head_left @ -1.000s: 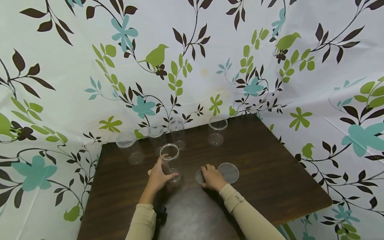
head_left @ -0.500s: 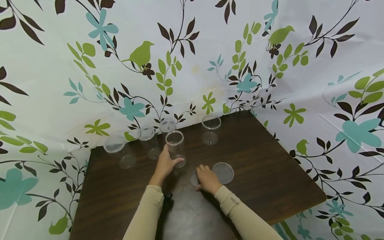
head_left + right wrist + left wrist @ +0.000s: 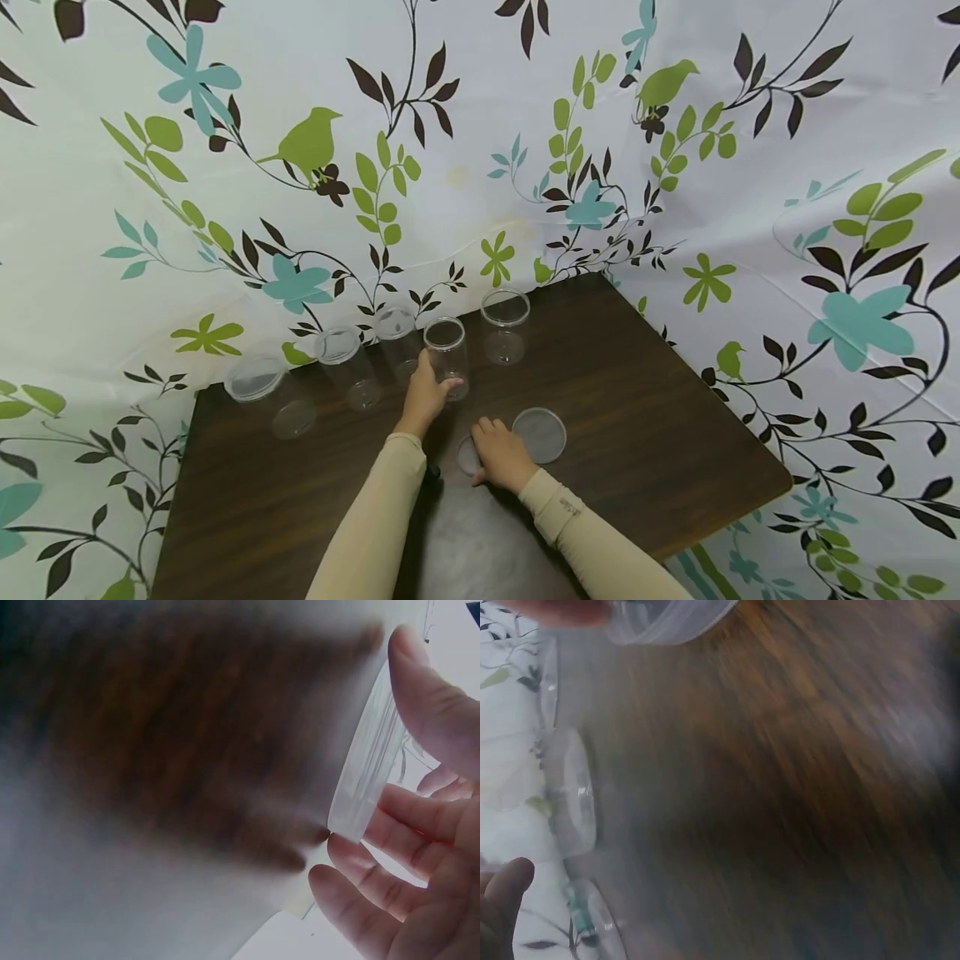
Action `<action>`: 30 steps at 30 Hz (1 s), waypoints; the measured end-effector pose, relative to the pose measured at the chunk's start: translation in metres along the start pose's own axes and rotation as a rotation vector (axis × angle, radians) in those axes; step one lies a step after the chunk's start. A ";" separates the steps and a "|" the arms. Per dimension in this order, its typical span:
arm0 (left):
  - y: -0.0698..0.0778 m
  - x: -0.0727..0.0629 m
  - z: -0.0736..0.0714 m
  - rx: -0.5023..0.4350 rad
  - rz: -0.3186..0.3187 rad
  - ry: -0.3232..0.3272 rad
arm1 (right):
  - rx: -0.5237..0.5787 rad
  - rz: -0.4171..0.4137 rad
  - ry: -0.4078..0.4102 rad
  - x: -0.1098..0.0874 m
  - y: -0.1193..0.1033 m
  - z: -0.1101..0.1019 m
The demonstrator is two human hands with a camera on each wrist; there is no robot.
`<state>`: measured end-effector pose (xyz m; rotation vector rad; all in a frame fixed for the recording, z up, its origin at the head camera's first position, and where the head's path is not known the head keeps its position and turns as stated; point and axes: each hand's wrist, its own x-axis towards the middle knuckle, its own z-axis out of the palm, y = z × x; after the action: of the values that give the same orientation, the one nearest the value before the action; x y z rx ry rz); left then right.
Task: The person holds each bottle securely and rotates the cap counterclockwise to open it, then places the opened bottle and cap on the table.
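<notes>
My left hand (image 3: 424, 402) grips a clear, open-topped plastic jar (image 3: 455, 367), thumb on its near side, at the back of the table. Part of that jar (image 3: 676, 621) shows at the top of the left wrist view. My right hand (image 3: 504, 455) holds a small round clear lid (image 3: 468, 455) low at the tabletop. In the right wrist view, thumb and fingers lie around the lid's rim (image 3: 364, 761). Just right of that hand lies a larger round lid (image 3: 539, 435), flat on the wood.
Three lidded clear jars line the back left: a wide one (image 3: 292, 417), a middle one (image 3: 363, 392) and another (image 3: 397, 325). An open clear jar (image 3: 505, 346) stands right of the gripped one. The dark wooden table (image 3: 645, 467) meets a patterned cloth (image 3: 420, 183) behind.
My left hand has carried the open jar back and rightward, into the row between the lidded jars and the other open jar. My right hand keeps to the small lid. The head view has shifted.
</notes>
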<state>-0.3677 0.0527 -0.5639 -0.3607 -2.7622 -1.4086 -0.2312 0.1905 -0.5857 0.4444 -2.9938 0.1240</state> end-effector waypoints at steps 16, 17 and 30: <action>0.020 0.035 0.028 0.323 -0.168 0.129 | -0.053 0.007 0.012 0.000 0.001 0.003; 0.020 0.036 0.027 0.332 -0.178 0.128 | -0.058 0.004 0.013 0.000 -0.001 0.004; 0.015 0.024 0.020 0.249 -0.233 0.021 | -0.050 0.001 -0.001 0.003 0.003 0.009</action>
<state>-0.3861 0.0820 -0.5613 -0.0167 -2.9931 -1.0726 -0.2360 0.1919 -0.5948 0.4380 -2.9904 0.0487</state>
